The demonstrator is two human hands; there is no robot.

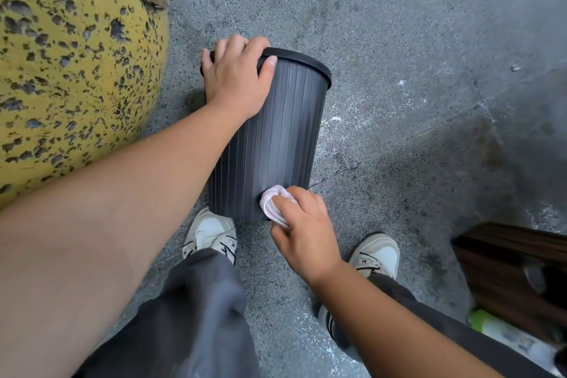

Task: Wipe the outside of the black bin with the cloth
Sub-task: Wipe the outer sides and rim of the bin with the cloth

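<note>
Left hand point(236, 80) grips the ribbed black plastic bin's point(276, 138) rim; right hand point(303, 233) presses a bunched pale pink cloth point(274, 204) low on it, above speckled grey concrete floor point(399, 70).

Ribbed, matt black plastic bin point(276, 138); soft, folded pale cloth point(273, 204) against its base; around it, rough speckled grey concrete floor point(399, 40); left, pitted yellow wall point(61, 55).

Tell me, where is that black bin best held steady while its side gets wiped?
Probably at the top rim, from above. The black bin has a protruding lip; the left hand already curls over it, leaving the ribbed wall free for the cloth in the right hand.
</note>
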